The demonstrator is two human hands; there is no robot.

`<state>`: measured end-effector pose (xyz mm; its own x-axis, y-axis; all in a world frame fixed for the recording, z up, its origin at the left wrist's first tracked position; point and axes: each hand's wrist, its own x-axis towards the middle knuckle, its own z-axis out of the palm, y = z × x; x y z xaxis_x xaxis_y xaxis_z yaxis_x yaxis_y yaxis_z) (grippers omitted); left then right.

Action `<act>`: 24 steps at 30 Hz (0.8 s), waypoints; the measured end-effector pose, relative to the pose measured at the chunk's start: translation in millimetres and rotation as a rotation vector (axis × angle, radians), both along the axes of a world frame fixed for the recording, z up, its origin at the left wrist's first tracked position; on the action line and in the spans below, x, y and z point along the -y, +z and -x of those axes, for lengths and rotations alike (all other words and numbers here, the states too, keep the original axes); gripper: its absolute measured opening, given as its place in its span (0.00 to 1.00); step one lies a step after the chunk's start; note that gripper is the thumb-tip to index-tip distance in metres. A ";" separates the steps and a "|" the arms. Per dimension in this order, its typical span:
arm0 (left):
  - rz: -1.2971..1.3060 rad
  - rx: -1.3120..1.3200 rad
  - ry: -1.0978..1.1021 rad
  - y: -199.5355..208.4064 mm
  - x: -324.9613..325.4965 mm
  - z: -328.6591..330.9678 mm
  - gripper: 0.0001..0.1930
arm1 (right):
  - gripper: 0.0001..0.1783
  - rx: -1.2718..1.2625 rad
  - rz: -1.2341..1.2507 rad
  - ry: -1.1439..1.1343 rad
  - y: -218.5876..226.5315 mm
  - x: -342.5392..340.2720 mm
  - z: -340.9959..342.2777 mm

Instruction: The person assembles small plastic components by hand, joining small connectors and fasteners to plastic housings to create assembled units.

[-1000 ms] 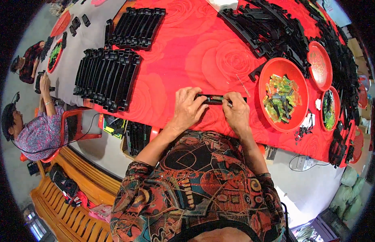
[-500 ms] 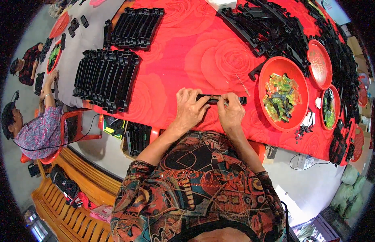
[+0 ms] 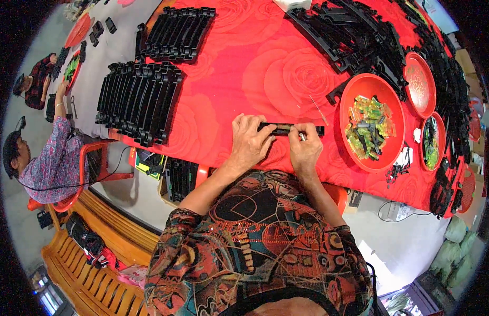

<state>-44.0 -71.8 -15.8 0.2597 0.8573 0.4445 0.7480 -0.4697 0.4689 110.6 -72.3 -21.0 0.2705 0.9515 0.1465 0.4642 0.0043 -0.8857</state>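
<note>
Black plastic strip (image 3: 281, 128) is lying crosswise on the red, rose-patterned cloth of the table (image 3: 223, 79), near its front edge and directly before the wearer, with a paler band showing along its middle. Of the two hands, the left hand (image 3: 250, 143) is grasping the strip's left end, thumb and fingers bending around it. The right hand (image 3: 306, 150) is curling closed over the right half, its fingers pinching a small silvery piece (image 3: 302, 137); exactly what that piece is, one cannot tell. The strip's right tip is sticking out beyond the knuckles.

Just right of the hands, a red bowl (image 3: 381, 87) is holding yellow, green and black bits (image 3: 368, 131), and a thin stick (image 3: 317, 109) is lying slantwise between bowl and strip. Farther right, a shallow red dish (image 3: 421, 87) and a smaller red dish (image 3: 440, 139) are standing close together. Beyond the bowl, a loose heap of black parts (image 3: 355, 39) is spreading across the cloth. On the left, two neat rows of black parts (image 3: 139, 102) are lying one beyond the other. At the neighbouring grey-covered surface (image 3: 94, 100), a seated co-worker (image 3: 52, 163) is stretching an arm forward.
</note>
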 end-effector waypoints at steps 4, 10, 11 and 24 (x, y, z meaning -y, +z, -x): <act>0.003 -0.001 0.004 2.1 -0.7 -0.4 0.17 | 0.06 0.144 -0.042 0.025 -2.1 -0.5 0.1; -0.006 -0.003 0.000 -0.9 -0.3 0.1 0.16 | 0.07 0.287 -0.211 0.164 7.9 7.6 0.6; -0.006 -0.004 0.001 -0.2 -0.3 -0.2 0.16 | 0.07 0.348 -0.261 0.189 8.5 9.3 1.0; -0.011 -0.030 0.010 2.8 0.2 -1.2 0.14 | 0.08 0.337 -0.198 0.208 5.3 11.5 -4.3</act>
<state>-42.7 -72.0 -13.0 0.2640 0.8549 0.4466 0.7663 -0.4671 0.4411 114.9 -83.8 -15.6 -0.0176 0.9254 0.3787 0.6980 0.2825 -0.6580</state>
